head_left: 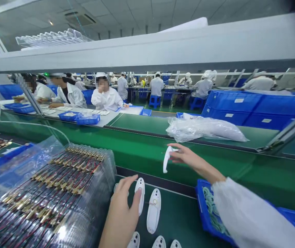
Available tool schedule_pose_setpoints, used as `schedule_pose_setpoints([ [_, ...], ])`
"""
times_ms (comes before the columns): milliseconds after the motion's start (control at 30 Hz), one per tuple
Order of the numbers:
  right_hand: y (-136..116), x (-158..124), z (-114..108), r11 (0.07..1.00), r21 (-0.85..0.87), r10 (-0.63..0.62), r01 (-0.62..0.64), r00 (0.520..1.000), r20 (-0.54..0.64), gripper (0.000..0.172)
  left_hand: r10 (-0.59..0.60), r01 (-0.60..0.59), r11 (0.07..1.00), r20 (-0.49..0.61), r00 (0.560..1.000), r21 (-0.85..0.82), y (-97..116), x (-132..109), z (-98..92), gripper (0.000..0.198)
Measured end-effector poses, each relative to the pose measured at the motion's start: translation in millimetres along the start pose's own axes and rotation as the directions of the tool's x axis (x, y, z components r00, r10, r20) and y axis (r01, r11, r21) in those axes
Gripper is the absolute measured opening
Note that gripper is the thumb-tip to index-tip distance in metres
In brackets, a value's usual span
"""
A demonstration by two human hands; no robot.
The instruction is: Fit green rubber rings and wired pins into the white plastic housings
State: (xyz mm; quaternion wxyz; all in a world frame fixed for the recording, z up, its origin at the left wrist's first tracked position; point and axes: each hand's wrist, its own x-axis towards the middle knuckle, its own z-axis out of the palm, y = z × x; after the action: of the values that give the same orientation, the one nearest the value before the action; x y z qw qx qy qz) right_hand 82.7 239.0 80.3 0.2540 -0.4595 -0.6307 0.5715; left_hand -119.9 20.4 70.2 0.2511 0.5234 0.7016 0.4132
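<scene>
My right hand (186, 156) is raised over the green belt, its fingers pinching a curved white plastic shell (166, 161) seen nearly edge-on. Low over the dark green bench, my left hand (123, 206) has thumb and fingers apart. Its thumb overlaps a long oval white housing (141, 191); whether they touch is unclear. Just right of that lies another oval white housing (153, 215), with a thin wire and a small round part on it. Several similar housings (159, 243) show at the bottom edge, partly cut off.
Stacked clear trays (85, 182) of wired metal parts stand at left, beside a blue bin (8, 162). A blue bin (201, 206) with greenish bands sits under my right sleeve. Across the green belt (137, 148) lies a plastic bag (204, 129). A shelf (147, 51) spans overhead; co-workers sit beyond.
</scene>
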Motion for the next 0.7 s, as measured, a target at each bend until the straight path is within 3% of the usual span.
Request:
schedule_pose_setpoints([
  [100,27,39,-27,0.984,-0.047,0.171,-0.170,0.985,0.022,0.027,-0.012,-0.002,0.986,0.083,0.997,0.164,-37,-12,-2.3,0.038],
  [167,44,50,-42,0.967,-0.093,0.241,-0.238,0.970,0.016,0.026,-0.030,0.008,0.969,0.087,0.996,0.246,-47,-17,-1.8,0.042],
  [300,63,53,-64,0.941,-0.212,0.266,-0.264,0.964,-0.019,0.028,-0.091,0.073,0.915,0.027,0.996,0.397,-41,-14,-3.2,0.047],
  [433,58,49,-73,0.882,-0.406,0.212,-0.238,0.971,-0.109,0.030,-0.129,0.106,0.850,0.009,0.992,0.517,-33,1,-3.1,0.044],
  [567,30,15,-71,0.796,-0.598,0.017,-0.093,0.991,-0.131,0.024,-0.124,0.103,0.830,0.002,0.992,0.548,-34,9,-0.6,0.039],
  [700,0,-72,-72,0.697,-0.717,-0.085,0.019,0.995,-0.056,0.020,-0.120,0.100,0.829,0.002,0.993,0.550,-34,13,0.1,0.030],
])
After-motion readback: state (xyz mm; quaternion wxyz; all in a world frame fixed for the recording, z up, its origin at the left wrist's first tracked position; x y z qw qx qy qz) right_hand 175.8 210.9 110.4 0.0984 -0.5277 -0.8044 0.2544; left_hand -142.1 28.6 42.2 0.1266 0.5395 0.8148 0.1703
